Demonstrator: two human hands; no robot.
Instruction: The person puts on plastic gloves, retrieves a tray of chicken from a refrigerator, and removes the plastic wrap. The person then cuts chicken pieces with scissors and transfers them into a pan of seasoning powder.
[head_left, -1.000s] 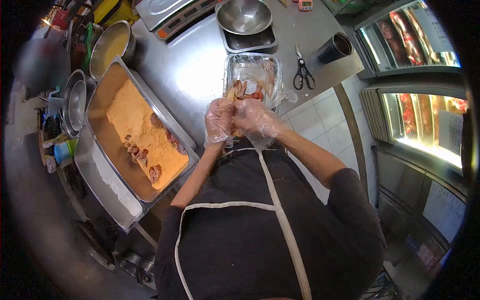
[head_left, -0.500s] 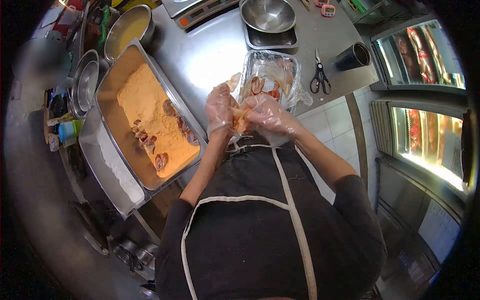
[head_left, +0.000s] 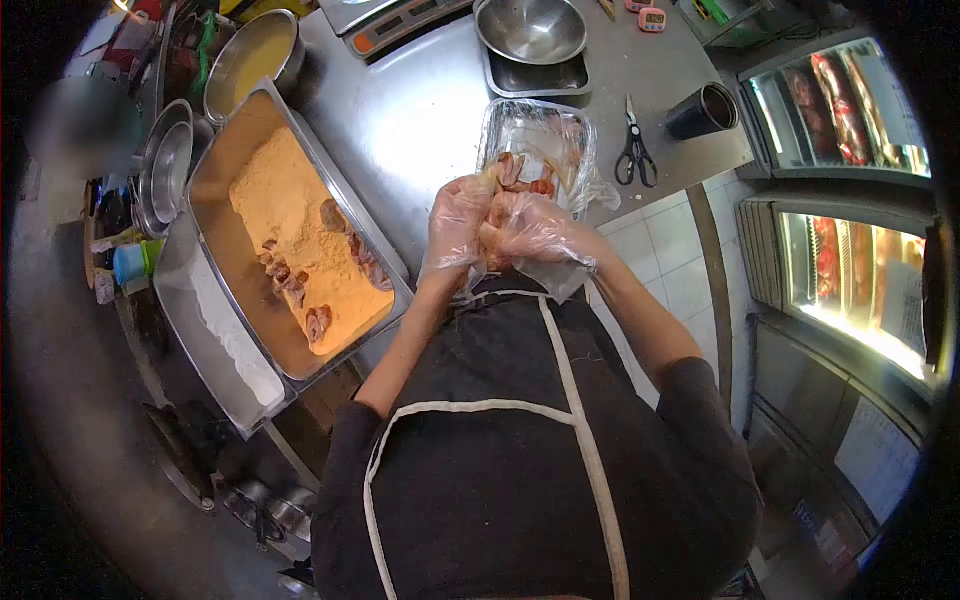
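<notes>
My left hand [head_left: 458,222] and my right hand [head_left: 540,226], both in clear plastic gloves, meet at the near edge of a metal tray [head_left: 492,130] partly covered in clear film. Both are closed around a pale piece of meat [head_left: 490,238], mostly hidden by the fingers. Reddish meat pieces [head_left: 511,168] lie in the tray just beyond my hands. To the left, a deep metal pan [head_left: 372,246] holds orange powder [head_left: 285,205] with several meat pieces [head_left: 318,323] on it.
Scissors [head_left: 634,150] and a dark cup [head_left: 704,112] are right of the tray. Behind stand a steel bowl [head_left: 531,30], a scale [head_left: 410,24] and a timer [head_left: 652,20]. A bowl of yellow liquid [head_left: 250,62] and a pan with white powder [head_left: 236,340] are at left; lit refrigerators [head_left: 860,290] at right.
The view has shifted, moving the scene rightward. My hands parted slightly half a second ago, and are now close together again with the meat between them.
</notes>
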